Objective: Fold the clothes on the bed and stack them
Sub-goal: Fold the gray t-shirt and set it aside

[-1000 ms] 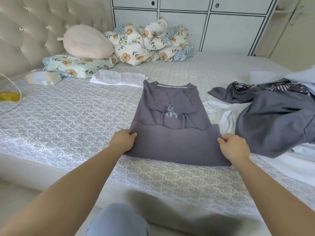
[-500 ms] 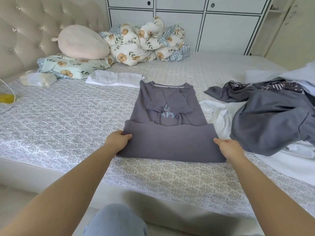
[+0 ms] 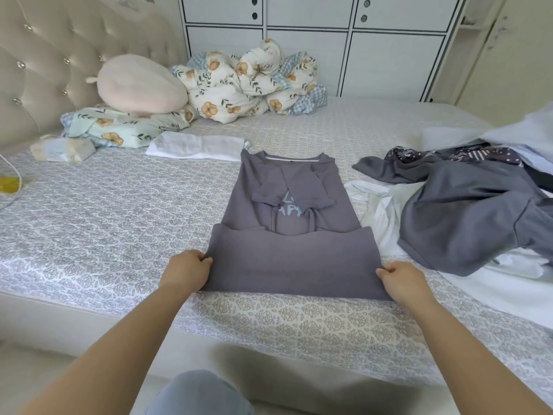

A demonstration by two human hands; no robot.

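A grey T-shirt (image 3: 291, 259) lies flat on the bed (image 3: 104, 211), collar away from me, both sleeves folded in over its pale blue print. Its bottom part is doubled up over the body. My left hand (image 3: 187, 272) pinches the left end of that fold, and my right hand (image 3: 402, 280) pinches the right end. A folded white garment (image 3: 196, 146) lies beyond the collar. A loose heap of unfolded clothes (image 3: 466, 217), grey, white and dark patterned, sits to the right.
Against the tufted headboard (image 3: 45, 76) lie a pink cushion (image 3: 140, 83), a floral pillow (image 3: 119, 130) and a bunched floral quilt (image 3: 248, 82). A tissue pack (image 3: 61, 148) and a yellow object (image 3: 9, 184) sit at far left. White cabinets (image 3: 314, 46) stand behind the bed.
Both hands hold the same two ends of the fold; the hem has crept slightly further up the shirt. The view has tilted a little downward.
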